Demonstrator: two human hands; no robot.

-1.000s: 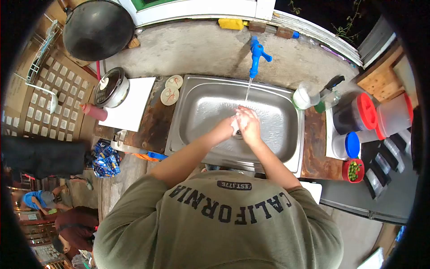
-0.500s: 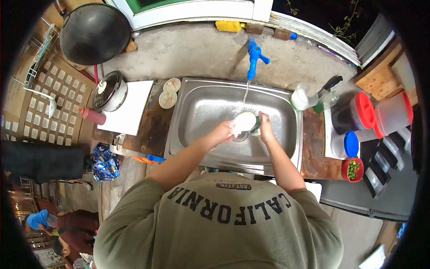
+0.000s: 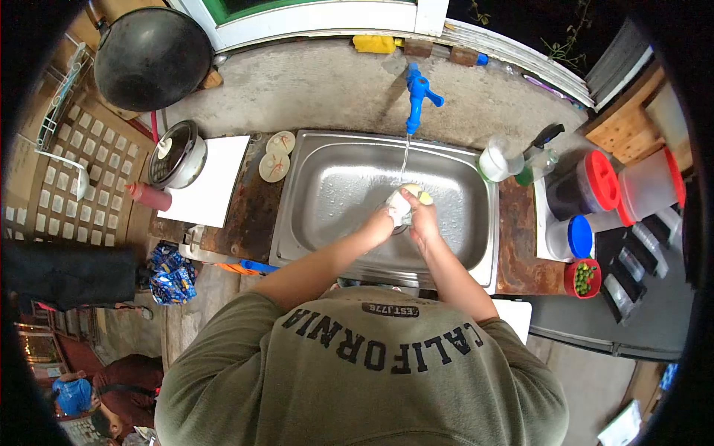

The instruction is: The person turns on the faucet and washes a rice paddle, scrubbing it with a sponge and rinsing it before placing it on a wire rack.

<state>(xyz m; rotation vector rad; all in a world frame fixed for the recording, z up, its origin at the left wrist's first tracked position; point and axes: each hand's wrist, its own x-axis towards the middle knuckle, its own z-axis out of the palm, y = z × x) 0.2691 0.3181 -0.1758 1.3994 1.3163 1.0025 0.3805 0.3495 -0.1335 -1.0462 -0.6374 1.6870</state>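
Note:
Over the sink, my left hand [image 3: 382,223] is closed on a small white dish [image 3: 399,211], which looks like a bowl or cup. My right hand [image 3: 422,217] is closed on a yellow and green sponge [image 3: 425,198] and presses it against the dish. The fingers partly cover both things. Water runs from the blue faucet [image 3: 417,100] into the steel sink [image 3: 316,230], just beyond my hands.
Two small plates [image 3: 275,166] lie left of the sink, near a lidded pot [image 3: 178,160] and a red bottle [image 3: 149,197]. On the right stand a white container [image 3: 494,162], red-lidded jars [image 3: 604,182] and a red bowl of green fruits [image 3: 582,279]. Other people are at lower left.
My right hand has moved left with the sponge, from beside the dish onto it. The dish is now tilted and more covered by my hands.

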